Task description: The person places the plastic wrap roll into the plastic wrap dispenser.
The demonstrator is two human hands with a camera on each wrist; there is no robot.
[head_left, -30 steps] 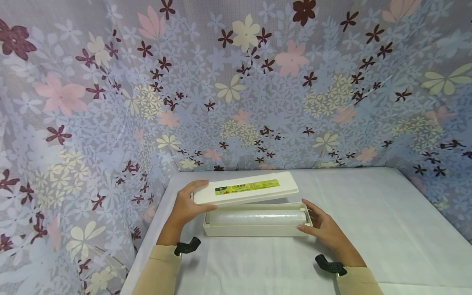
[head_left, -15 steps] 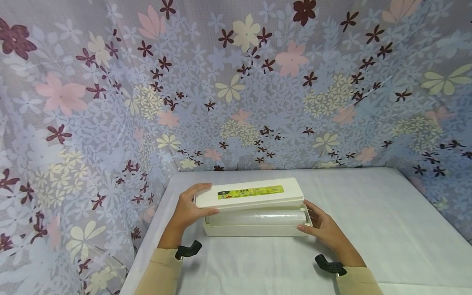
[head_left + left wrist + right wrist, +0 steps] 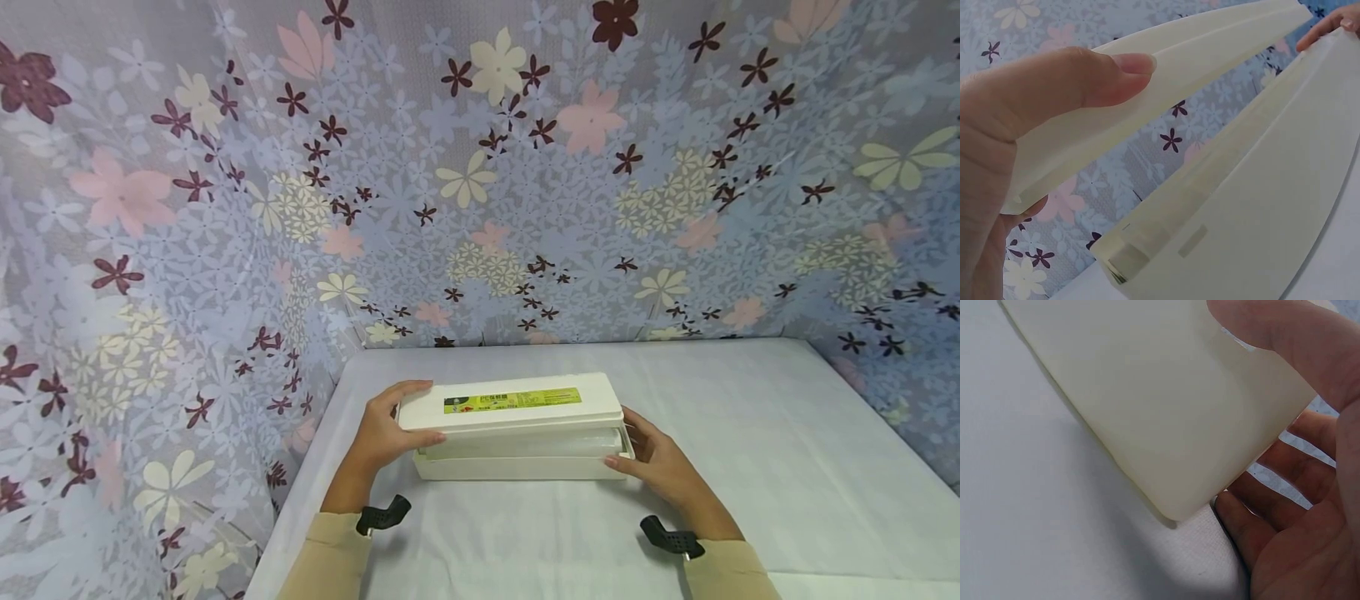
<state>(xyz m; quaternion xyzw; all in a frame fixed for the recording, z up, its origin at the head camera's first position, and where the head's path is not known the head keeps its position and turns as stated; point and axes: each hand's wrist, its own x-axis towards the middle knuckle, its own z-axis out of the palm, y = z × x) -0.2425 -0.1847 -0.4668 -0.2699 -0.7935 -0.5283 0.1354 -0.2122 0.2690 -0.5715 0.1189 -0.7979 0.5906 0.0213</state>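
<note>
A long white box sits on the table with a roll of cling film lying in it. My left hand grips the left end of the white lid, thumb on the front side and fingers behind. The lid, with a yellow-green label on top, is held over the box, slightly tilted. In the left wrist view a gap shows between the lid and the box. My right hand holds the box's right end, its thumb on the front wall and its fingers round the end.
The table is covered with a white cloth. A floral curtain hangs behind it and along the left side. Black wrist mounts stick out from both sleeves.
My left hand has brought the lid toward me and lower, and a little to the right, so it now covers more of the box and roll. My right hand stays on the box.
</note>
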